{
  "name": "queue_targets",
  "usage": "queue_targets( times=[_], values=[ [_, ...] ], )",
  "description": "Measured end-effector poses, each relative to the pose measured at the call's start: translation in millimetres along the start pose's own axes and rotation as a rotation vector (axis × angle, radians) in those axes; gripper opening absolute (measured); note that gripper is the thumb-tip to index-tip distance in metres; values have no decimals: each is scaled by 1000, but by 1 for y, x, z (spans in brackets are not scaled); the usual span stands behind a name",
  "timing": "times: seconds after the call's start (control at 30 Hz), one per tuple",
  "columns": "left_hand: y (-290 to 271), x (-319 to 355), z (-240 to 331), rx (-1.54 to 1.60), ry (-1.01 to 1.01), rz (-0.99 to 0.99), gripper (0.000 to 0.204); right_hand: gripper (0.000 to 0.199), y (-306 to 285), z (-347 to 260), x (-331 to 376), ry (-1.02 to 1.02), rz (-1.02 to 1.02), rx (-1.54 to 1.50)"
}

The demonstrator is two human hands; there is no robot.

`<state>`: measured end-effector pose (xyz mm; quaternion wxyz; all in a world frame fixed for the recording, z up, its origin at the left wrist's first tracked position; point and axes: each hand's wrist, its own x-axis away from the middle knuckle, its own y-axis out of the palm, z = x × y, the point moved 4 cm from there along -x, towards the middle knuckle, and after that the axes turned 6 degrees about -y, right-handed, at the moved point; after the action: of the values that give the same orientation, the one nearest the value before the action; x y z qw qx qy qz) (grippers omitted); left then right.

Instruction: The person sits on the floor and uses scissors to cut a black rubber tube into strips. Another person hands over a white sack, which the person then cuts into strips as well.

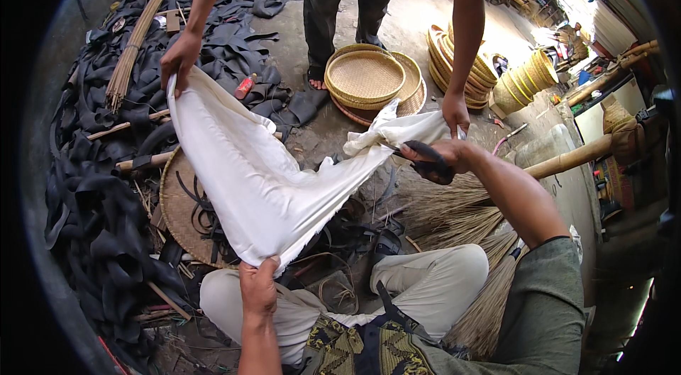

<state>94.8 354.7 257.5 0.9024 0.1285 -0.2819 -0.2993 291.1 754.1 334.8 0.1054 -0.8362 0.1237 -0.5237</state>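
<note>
From the head camera, one white cloth hangs stretched above the floor, which is crowded with black rubber strips at its left edge, woven trays and brooms. The left hand pinches the cloth's near corner; the right hand grips dark scissors at its right edge. Another person's two hands (standing opposite) hold the far corners.
</note>
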Motion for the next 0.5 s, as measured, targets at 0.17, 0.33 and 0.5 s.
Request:
queue_targets(
  times=[0.17,0.33,0.5],
  values=[
    [-1,0,3,-57,3,-13,31,84,-5,3,-10,91,-61,-71],
    [-15,7,7,-83,-37,42,32,85,-11,-11,-30,120,-123,-2],
    [-28,10,15,-125,-47,68,37,82,-14,-9,-43,248,-122,18]
  ],
)
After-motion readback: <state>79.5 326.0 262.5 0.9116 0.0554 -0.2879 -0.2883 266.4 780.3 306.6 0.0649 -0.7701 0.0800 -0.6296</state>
